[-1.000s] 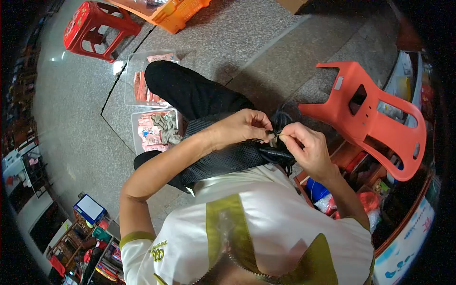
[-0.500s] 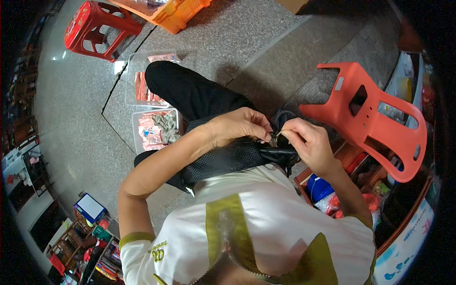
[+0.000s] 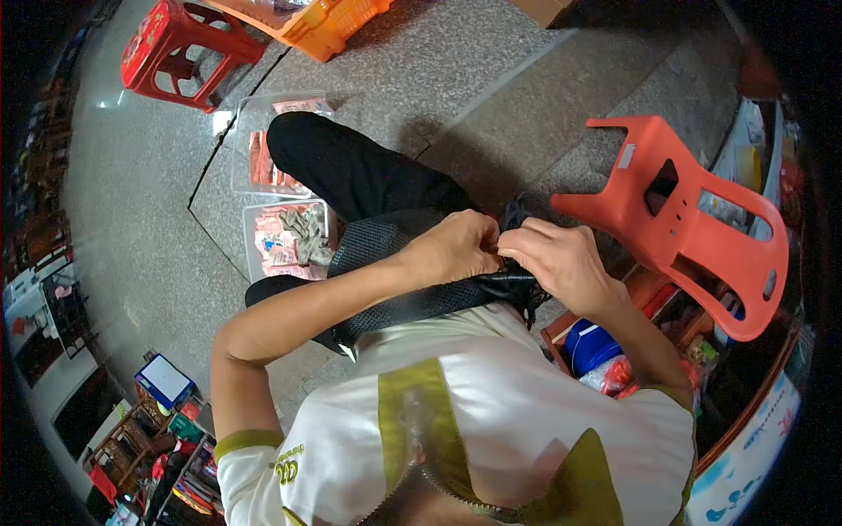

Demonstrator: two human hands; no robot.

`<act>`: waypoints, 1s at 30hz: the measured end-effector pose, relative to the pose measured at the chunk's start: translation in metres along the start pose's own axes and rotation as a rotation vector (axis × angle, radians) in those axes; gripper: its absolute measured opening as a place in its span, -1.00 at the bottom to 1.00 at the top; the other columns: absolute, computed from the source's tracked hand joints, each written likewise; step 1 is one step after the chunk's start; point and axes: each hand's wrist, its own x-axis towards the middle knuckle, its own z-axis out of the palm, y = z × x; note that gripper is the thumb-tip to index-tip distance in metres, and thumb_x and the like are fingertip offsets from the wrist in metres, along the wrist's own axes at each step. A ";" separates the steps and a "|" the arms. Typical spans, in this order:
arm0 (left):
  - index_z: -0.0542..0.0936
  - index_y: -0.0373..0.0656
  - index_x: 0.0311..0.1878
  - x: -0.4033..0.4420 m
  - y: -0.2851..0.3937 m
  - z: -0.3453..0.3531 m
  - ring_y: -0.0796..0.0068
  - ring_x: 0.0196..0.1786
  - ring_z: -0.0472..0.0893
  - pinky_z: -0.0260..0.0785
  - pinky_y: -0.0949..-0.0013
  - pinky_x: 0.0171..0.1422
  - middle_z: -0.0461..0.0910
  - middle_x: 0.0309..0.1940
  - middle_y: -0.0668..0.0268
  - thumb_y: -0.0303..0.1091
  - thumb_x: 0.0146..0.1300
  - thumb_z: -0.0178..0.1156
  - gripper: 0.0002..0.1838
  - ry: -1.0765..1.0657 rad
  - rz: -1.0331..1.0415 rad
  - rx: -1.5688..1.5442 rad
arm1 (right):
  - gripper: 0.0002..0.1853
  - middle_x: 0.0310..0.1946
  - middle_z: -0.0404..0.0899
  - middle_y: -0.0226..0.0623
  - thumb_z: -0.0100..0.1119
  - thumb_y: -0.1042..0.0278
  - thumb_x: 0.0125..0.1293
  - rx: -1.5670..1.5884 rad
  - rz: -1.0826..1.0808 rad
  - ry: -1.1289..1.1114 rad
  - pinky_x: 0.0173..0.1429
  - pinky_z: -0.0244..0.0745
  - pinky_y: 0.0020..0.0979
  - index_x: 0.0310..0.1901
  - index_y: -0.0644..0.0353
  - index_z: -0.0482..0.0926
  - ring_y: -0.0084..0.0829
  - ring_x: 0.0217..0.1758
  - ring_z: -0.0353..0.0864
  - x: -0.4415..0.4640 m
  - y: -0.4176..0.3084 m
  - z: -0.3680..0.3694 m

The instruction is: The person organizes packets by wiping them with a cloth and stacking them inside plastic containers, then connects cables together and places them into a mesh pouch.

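Note:
Both hands meet over my lap at the edge of a black mesh fabric piece, perhaps a bag (image 3: 386,302). My left hand (image 3: 456,245) is closed, its fingertips pinched together and turned down toward the black material. Against it, my right hand (image 3: 561,263) is also closed, thumb and forefinger pinching at the same spot. Whatever lies between the fingertips is hidden by the hands. Shiny black material (image 3: 509,285) and dark strap-like or cord-like parts hang just below and beside the right hand.
A clear box (image 3: 253,263) with pink packets and grey cloth stands left of my knees, beside another clear tray (image 3: 241,167) of pink packets. An orange-red plastic chair (image 3: 640,188) stands on the right. Farther off are a red stool (image 3: 197,61) and an orange crate (image 3: 329,31).
My hands have come closer together and turned knuckles up. The left hand has moved slightly down, and the fingertips, seen before pinching something small, are now mostly hidden.

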 end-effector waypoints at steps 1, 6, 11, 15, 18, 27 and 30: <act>0.59 -0.42 -0.31 -0.003 0.003 0.002 0.17 -0.31 0.66 0.44 0.22 -0.19 0.62 -0.45 -0.03 -0.45 -0.02 0.34 -0.76 0.043 0.041 0.030 | -0.90 -0.42 0.54 -0.26 0.21 0.32 0.25 0.025 0.008 0.018 -0.40 0.48 -0.24 -0.23 0.09 0.58 -0.15 -0.42 0.60 0.001 0.003 0.002; 0.59 -0.38 -0.24 -0.008 0.005 0.005 0.30 -0.28 0.66 0.47 0.28 -0.15 0.65 -0.37 0.03 -0.48 0.04 0.31 -0.78 0.081 0.132 0.063 | -0.90 -0.41 0.61 -0.21 0.22 0.32 0.26 0.180 0.099 0.097 -0.39 0.48 -0.27 -0.31 0.14 0.59 -0.13 -0.41 0.62 0.006 0.008 0.012; 0.60 -0.33 -0.23 -0.014 0.011 -0.004 0.49 -0.28 0.63 0.47 0.37 -0.14 0.67 -0.38 0.18 -0.50 0.08 0.32 -0.81 0.025 0.053 0.003 | -0.88 -0.57 0.59 -0.16 0.23 0.35 0.26 0.308 0.382 0.063 -0.45 0.45 -0.31 -0.33 0.21 0.59 -0.24 -0.56 0.60 0.005 0.013 0.012; 0.61 -0.32 -0.24 -0.019 0.012 -0.005 0.56 -0.27 0.60 0.45 0.41 -0.14 0.66 -0.37 0.23 -0.50 0.11 0.32 -0.85 0.016 0.060 -0.049 | -0.87 -0.64 0.57 -0.18 0.23 0.37 0.25 0.424 0.532 0.036 -0.50 0.43 -0.34 -0.34 0.26 0.58 -0.40 -0.63 0.57 0.000 0.014 0.010; 0.61 -0.35 -0.29 -0.016 0.008 -0.002 0.54 -0.32 0.63 0.46 0.42 -0.20 0.66 -0.42 0.21 -0.53 0.11 0.31 -0.88 0.067 0.120 -0.074 | -0.87 -0.63 0.57 -0.20 0.23 0.38 0.25 0.461 0.656 -0.039 -0.50 0.42 -0.36 -0.34 0.27 0.58 -0.46 -0.64 0.55 0.000 0.009 -0.002; 0.62 -0.35 -0.26 -0.015 0.004 -0.001 0.56 -0.22 0.63 0.48 0.44 -0.12 0.67 -0.34 0.24 -0.54 0.15 0.29 -0.89 0.023 0.105 -0.174 | -0.90 -0.61 0.52 -0.42 0.18 0.43 0.30 0.410 0.324 0.015 -0.51 0.33 -0.52 -0.34 0.25 0.57 -0.69 -0.56 0.45 0.001 0.009 0.008; 0.62 -0.34 -0.24 -0.022 0.012 -0.001 0.54 -0.19 0.63 0.48 0.43 -0.07 0.67 -0.31 0.24 -0.53 0.15 0.29 -0.88 0.054 0.112 -0.107 | -0.87 -0.62 0.51 -0.38 0.20 0.37 0.29 0.511 0.539 -0.073 -0.51 0.39 -0.47 -0.33 0.26 0.57 -0.62 -0.58 0.48 0.004 0.010 0.002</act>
